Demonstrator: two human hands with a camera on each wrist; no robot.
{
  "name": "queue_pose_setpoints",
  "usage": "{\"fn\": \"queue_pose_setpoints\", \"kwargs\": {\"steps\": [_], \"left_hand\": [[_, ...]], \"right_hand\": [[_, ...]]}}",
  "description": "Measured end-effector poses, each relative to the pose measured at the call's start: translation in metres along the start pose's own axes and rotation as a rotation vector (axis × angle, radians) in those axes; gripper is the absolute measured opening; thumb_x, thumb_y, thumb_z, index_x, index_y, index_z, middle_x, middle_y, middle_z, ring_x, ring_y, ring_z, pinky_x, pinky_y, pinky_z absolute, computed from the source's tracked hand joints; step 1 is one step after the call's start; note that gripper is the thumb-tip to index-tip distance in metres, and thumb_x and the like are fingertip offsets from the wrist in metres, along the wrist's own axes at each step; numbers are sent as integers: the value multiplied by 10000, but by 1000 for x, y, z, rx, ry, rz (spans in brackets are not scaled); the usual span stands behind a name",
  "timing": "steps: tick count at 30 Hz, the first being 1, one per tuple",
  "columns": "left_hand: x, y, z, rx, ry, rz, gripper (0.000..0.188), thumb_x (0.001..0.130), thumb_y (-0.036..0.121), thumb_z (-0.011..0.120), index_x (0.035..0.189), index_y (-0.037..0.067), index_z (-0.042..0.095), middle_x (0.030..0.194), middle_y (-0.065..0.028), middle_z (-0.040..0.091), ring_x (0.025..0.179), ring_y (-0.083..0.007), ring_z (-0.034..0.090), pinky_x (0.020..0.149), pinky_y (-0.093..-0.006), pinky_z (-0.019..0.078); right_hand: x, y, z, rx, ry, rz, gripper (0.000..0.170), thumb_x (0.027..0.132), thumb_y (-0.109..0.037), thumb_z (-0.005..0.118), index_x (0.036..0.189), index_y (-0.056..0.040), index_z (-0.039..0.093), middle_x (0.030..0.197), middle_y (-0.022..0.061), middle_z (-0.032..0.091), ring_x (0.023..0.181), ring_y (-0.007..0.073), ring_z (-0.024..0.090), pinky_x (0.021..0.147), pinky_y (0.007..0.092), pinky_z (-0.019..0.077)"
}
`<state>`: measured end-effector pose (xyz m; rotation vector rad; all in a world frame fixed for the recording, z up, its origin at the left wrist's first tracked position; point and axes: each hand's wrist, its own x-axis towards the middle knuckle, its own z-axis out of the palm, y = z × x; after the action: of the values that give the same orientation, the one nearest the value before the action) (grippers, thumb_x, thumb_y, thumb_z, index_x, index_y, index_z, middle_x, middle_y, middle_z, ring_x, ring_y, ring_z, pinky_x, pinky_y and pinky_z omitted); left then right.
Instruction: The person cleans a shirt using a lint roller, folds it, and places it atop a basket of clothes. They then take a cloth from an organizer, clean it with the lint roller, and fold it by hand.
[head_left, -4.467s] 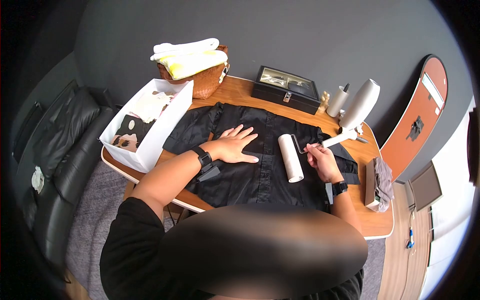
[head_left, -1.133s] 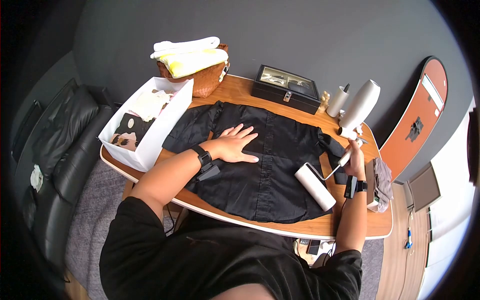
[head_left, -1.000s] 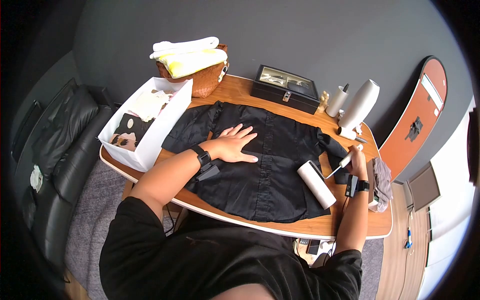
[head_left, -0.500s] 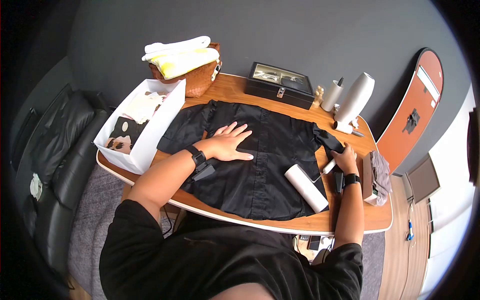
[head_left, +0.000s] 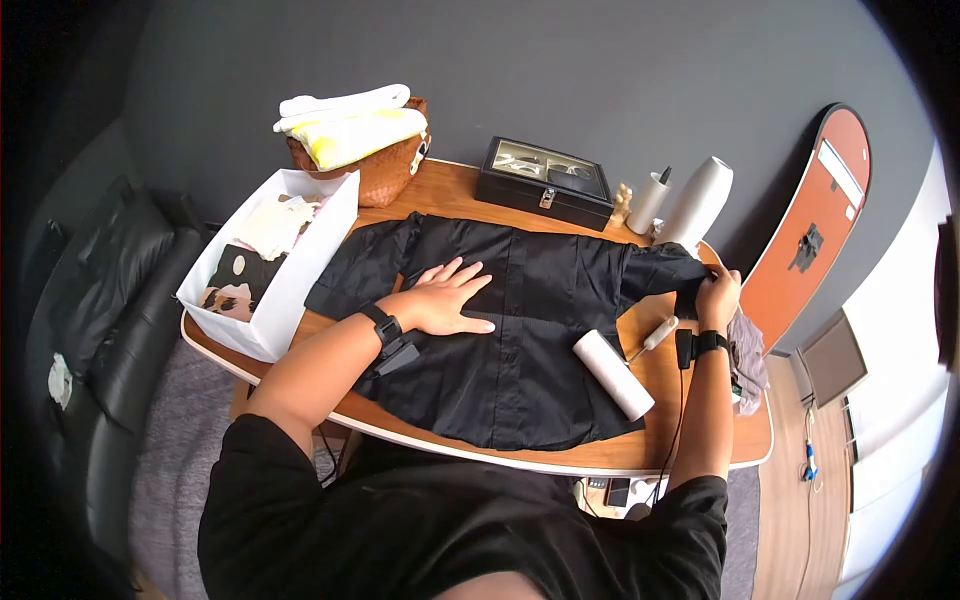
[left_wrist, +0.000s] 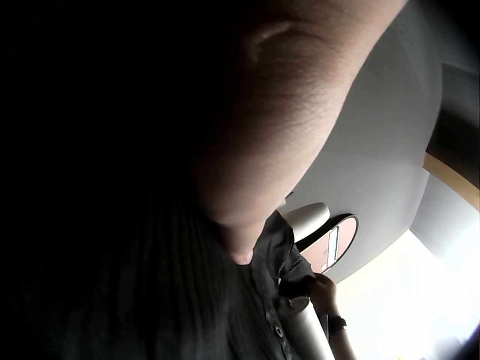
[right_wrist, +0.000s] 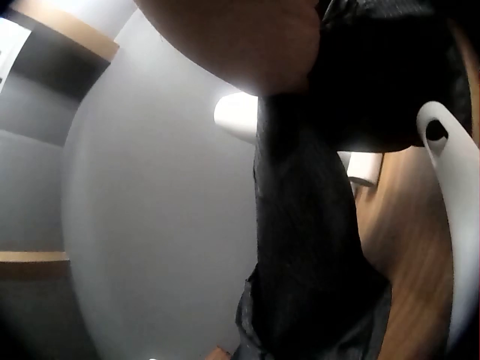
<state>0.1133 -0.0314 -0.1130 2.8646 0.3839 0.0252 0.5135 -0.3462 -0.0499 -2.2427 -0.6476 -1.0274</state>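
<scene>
A black button-front shirt [head_left: 545,290] lies spread over the wooden table. My left hand [head_left: 443,300] rests on it with fingers spread and straight, left of the button strip. At the right, my right hand [head_left: 717,298] grips the end of the shirt's sleeve [head_left: 660,270]. In the right wrist view the sleeve [right_wrist: 307,225] hangs stretched from the hand, whose fingertips are mostly out of sight. A white lint roller [head_left: 613,375] lies across the shirt's lower right edge, its handle [right_wrist: 454,165] on the table near the right forearm.
A white box [head_left: 335,235] of folded clothes stands left, a brown basket [head_left: 385,175] with towels behind it. A black glasses case [head_left: 545,185], a white bottle [head_left: 650,203] and a hair dryer [head_left: 700,205] line the back. Crumpled grey cloth [head_left: 747,360] sits at the right edge.
My right hand has let go of the lint roller, which now lies down, and has taken the sleeve end, drawing it up and right. The left hand stays flat on the shirt.
</scene>
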Motion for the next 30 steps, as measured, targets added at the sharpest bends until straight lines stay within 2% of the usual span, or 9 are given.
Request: {"fn": "queue_pose_setpoints", "kwargs": {"steps": [6,9,12,14,16,18,24,26,30], "left_hand": [[-1,1,-1,4,-4,-14,1045,905,790,536,1659,131,238,1739,-156,131,1606,-385,50,1283,-511,95],[-3,2,-2,0,-17,-10,1051,905,803,517,1662,131,233,1741,-151,128,1607,-382,44,1284,-506,88],[-3,1,-2,-4,-19,-7,1049,908,806,507,1662,129,234,1741,-150,128,1606,-384,44,1284,-504,88],[-3,1,-2,-6,-16,-14,1050,910,811,496,1662,127,234,1741,-151,128,1606,-384,45,1284,-502,83],[-4,2,-3,1,-21,-8,1052,909,813,496,1662,128,233,1741,-151,129,1606,-383,44,1284,-500,81],[-3,0,0,-8,-20,-7,1046,911,811,493,1662,130,235,1742,-148,129,1607,-381,39,1284,-503,76],[-2,-1,1,3,-10,-4,1037,913,801,503,1661,133,237,1741,-147,131,1606,-382,48,1282,-517,88],[-1,0,0,2,-11,-5,1041,911,804,502,1661,133,237,1741,-147,130,1606,-383,49,1282,-516,87],[-3,1,-2,-2,-27,-8,1049,912,815,474,1660,120,236,1744,-147,112,1608,-378,29,1287,-511,69]], "right_hand": [[41,-16,14,0,-32,53,315,916,-113,561,1154,-57,760,1011,206,765,897,350,754,832,422,589],[66,4,61,428,-140,249,384,934,-86,532,1262,37,690,916,138,761,665,166,710,615,316,563],[66,-31,54,597,-115,343,449,928,-76,560,1360,32,625,942,126,757,633,150,677,590,311,546],[69,-46,60,679,-157,386,542,921,-22,549,1460,29,521,1228,184,708,960,188,730,769,300,569],[57,-70,62,452,258,-246,581,926,24,551,1502,7,472,1514,204,528,1365,254,559,1015,306,497],[28,-127,28,861,-43,-386,587,916,55,539,1492,-36,484,1601,227,419,1489,372,407,1206,412,356],[-55,-176,-10,628,-591,-678,269,916,-60,687,1180,-27,726,1219,156,732,1229,313,654,1035,417,515],[-51,-157,8,610,-630,-348,169,910,-148,741,1029,-35,780,980,157,774,895,272,754,813,386,585],[-34,-105,30,486,-764,-262,266,879,-193,792,1086,-27,770,1006,164,773,884,277,752,801,375,587]]}}
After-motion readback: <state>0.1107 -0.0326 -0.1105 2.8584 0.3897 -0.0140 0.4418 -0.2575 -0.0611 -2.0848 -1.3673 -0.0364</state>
